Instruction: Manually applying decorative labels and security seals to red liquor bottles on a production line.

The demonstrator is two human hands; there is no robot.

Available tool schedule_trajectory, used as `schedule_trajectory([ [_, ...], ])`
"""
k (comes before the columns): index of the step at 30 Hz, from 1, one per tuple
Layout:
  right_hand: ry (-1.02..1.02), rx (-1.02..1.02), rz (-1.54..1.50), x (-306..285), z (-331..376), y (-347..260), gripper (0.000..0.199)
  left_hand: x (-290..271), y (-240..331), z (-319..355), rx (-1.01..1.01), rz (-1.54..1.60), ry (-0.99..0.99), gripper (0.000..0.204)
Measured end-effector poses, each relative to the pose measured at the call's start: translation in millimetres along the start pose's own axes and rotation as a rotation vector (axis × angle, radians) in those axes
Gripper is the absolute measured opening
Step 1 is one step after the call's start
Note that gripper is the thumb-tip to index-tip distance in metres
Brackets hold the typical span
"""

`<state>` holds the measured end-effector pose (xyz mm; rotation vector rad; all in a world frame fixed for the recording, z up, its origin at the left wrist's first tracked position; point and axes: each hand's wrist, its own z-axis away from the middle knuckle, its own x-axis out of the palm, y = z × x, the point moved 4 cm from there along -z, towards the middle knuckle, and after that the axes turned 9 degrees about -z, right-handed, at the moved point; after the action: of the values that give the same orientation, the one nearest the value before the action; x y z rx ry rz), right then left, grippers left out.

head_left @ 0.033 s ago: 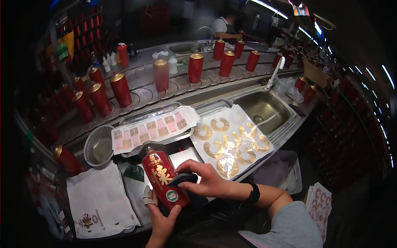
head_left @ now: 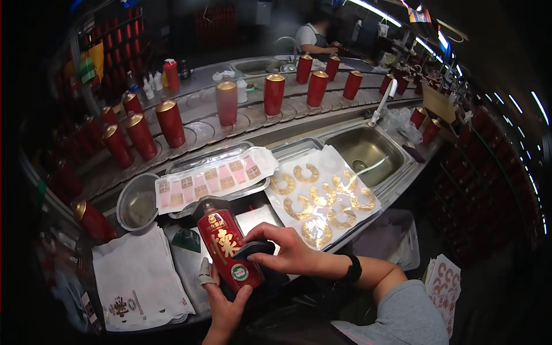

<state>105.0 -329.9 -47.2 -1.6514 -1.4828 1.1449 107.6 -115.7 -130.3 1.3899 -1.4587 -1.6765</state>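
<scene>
Dim beyond the red bottle (head_left: 223,253), under strip lights (head_left: 539,108), with a curved conveyor (head_left: 198,132) carrying similar bottles (head_left: 274,96). Steel worktop (head_left: 187,267) beneath it; sink (head_left: 368,155) far to its right, gold-decal sheet (head_left: 319,164) nearer. Held tilted above the worktop: probably heavyish, rigid, slick, breakable if glass, best cradled low. Grasped there by the left hand (head_left: 225,309); dark flat tool (head_left: 254,248) pinched in the right hand (head_left: 292,250), at its right side, contact unclear.

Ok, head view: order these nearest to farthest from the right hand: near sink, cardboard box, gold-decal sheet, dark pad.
1. Dark pad, in the right hand
2. Gold-decal sheet, just beyond
3. Near sink, behind the sheet
4. Cardboard box, farther right
</scene>
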Motion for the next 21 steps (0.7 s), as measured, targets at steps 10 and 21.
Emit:
schedule_trajectory([
  [10, 0.017, -0.060, 0.091, 4, -9, -5, 0.036, 0, 13, -1, -0.013, 0.025, -0.028, 0.097],
  [21, -0.029, -0.125, 0.143, 9, -13, -12, 0.034, -1, 9, -3, 0.063, 0.033, 0.002, 0.101],
])
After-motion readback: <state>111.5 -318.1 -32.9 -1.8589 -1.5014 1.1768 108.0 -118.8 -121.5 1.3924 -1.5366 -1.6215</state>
